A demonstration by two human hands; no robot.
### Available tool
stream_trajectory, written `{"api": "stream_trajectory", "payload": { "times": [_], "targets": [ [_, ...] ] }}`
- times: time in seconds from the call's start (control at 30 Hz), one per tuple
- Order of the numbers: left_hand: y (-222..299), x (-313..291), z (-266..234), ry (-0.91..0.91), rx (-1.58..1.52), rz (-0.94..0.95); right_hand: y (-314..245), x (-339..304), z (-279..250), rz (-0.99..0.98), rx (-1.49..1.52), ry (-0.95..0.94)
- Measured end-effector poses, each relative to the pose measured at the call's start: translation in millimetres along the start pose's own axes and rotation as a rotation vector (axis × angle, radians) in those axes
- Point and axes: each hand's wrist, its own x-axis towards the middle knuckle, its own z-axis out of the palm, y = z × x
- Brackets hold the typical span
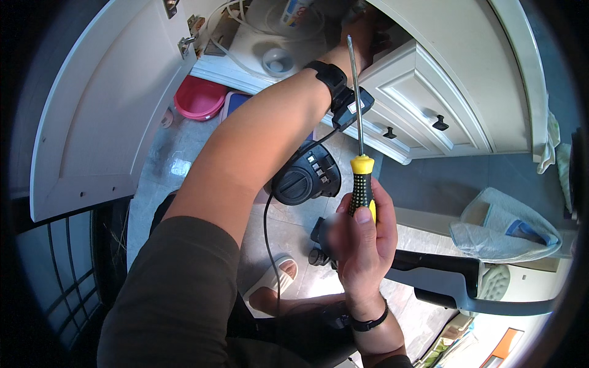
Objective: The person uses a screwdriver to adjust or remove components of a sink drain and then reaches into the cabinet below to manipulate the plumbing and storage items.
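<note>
My right hand (368,245) is wrapped round the yellow-and-black handle of a screwdriver (359,122). Its long metal shaft points upward, with the tip in front of the cabinet opening. My left arm reaches into the open cabinet (245,75), and my left hand (361,42) is in the shade near its right side. Dimness hides most of those fingers and anything they touch. Beside that hand, on the cabinet floor, are a small round white cup-like piece (278,62), a pale flexible hose (224,46) and a white printed tube or bottle (294,12).
A white cabinet door (110,116) stands swung out at left. White drawers (423,110) with black knobs are at right. Below the opening sits a pink basin (199,98). A black cabled device (307,175) is under my left arm. Light cloths (506,224) hang at right.
</note>
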Motion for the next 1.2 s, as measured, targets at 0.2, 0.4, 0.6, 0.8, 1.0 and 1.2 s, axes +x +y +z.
{"api": "stream_trajectory", "payload": {
  "times": [0.2, 0.4, 0.6, 0.8, 1.0, 1.2],
  "targets": [
    [-12, 7, -4, 0.019, 0.070, 0.016, 1, 0, -4, 0.010, 0.019, 0.007],
    [-22, 16, -12, 0.014, 0.019, 0.067, 2, 0, -4, 0.006, 0.029, 0.008],
    [-17, 8, -3, 0.109, 0.023, -0.005, 3, 0, -4, 0.011, -0.011, 0.020],
    [-53, 42, -36, -0.014, -0.055, 0.295, 2, -1, -2, 0.022, 0.010, 0.009],
    [-59, 64, -67, -0.125, 0.206, 0.484, 3, -2, 6, 0.032, 0.033, -0.024],
    [-6, 1, -20, 0.005, 0.135, -0.075, 4, 1, -2, 0.039, 0.005, 0.008]
  ]
}}
